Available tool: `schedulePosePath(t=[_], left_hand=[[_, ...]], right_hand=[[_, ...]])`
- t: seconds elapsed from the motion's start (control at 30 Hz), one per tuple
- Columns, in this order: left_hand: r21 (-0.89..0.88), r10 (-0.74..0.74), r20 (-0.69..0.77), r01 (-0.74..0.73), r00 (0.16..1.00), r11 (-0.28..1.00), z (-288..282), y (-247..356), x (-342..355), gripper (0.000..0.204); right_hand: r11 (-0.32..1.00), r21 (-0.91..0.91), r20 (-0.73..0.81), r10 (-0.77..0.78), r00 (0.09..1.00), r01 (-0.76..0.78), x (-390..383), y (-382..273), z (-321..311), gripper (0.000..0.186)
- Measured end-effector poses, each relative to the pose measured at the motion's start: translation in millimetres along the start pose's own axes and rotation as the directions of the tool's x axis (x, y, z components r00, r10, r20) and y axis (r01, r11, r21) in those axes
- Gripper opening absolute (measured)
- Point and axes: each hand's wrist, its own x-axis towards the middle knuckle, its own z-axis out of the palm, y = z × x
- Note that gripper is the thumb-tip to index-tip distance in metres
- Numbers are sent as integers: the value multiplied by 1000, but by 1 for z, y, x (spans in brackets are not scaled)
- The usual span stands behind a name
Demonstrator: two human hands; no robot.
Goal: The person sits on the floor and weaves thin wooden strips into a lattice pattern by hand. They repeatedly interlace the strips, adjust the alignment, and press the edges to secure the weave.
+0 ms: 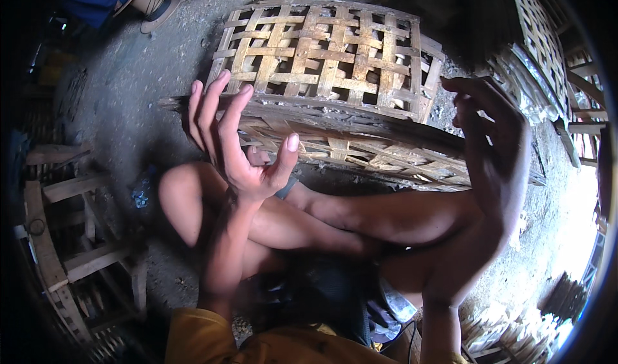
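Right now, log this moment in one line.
left hand: raised, open, empty | right hand: raised, half-curled, nothing visibly held | woven bamboo lattice: beyond weathered wooden strip

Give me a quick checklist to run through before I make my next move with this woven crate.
1. Left hand free: ok, raised, fingers spread, nothing seen in it.
2. Right hand free: ok, fingers curved, no object seen in it.
3. Long dark wooden strip clear of the woven crate: not ok, it runs along the crate's near side.
4. Strip loose or fastened: cannot tell.
5. Other person's foot away from the crate: ok, apart from it at upper left.
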Motion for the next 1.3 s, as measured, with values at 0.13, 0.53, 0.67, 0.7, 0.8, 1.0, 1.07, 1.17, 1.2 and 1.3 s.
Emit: schedulePosePath(t=[0.13,0.53,0.67,0.7,0.8,1.0,1.07,1.17,1.2,1.3], left_hand=[[-50,5,-15,-6,1000,999,5,-1,1,58],[-43,-44,-54,42,998,998,-3,5,10,38],[-17,-125,-111,124,986,992,-16,-32,14,35],[-144,-251,-193,225,949,964,-13,-46,12,34],[-557,-723,-194,532,663,638,-12,-78,8,39],[-831,-831,350,553,433,-62,3,-88,-8,58],[-822,-885,241,568,399,32,10,-84,-14,53],[-790,-921,112,595,372,145,20,-73,-17,40],[-793,-920,117,593,375,142,19,-70,-15,40],[-803,-888,155,578,434,143,9,-69,-13,43]], right_hand=[[997,-17,4,77,997,-77,2,4,-3,22],[999,-19,11,34,999,-34,-3,-4,-7,23],[997,51,30,58,998,-60,-5,2,-10,24],[996,64,-3,67,998,-67,-5,0,-8,25],[1000,-2,23,23,999,-23,-5,-4,-8,24],[999,-25,-4,35,999,-35,-7,8,-5,23],[997,-43,-15,66,998,-66,-7,5,-3,24],[998,8,-5,67,998,-67,-3,4,-1,18],[999,20,-3,27,1000,-27,-1,5,-4,16],[997,-18,7,-79,997,79,-1,-25,20,15]])
